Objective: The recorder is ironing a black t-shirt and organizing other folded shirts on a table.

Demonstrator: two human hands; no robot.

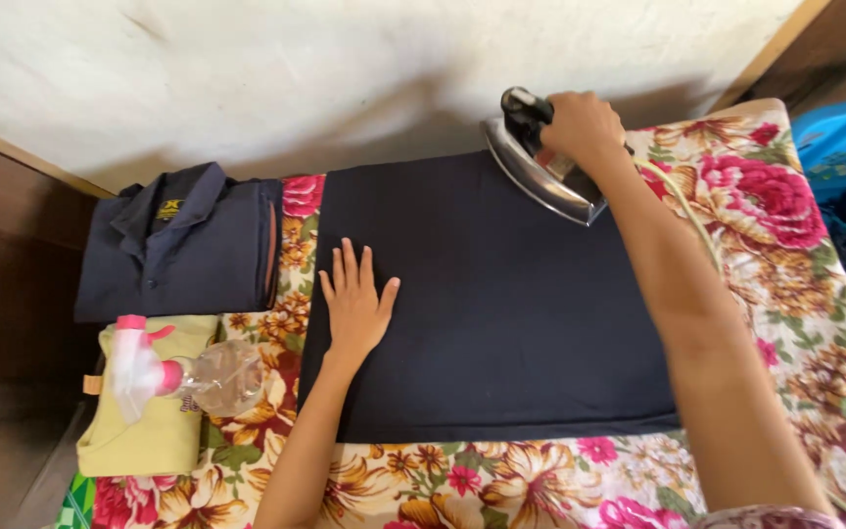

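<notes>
My left hand (pixel 355 304) lies flat with fingers spread on the dark navy cloth (pixel 501 304) to pin it smooth on the floral sheet (pixel 795 294), right hand (pixel 580 127) gripping the iron (pixel 539 168) at its far edge.

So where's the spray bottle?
The spray bottle lies on its side at the lower left of the head view, across a folded yellow garment, below the folded navy shirt.

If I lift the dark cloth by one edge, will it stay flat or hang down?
The dark cloth would probably droop: it lies thin and flat on the flowered cover. It looks light. Pushed, it would likely wrinkle, which may be why the left hand presses on it.
</notes>
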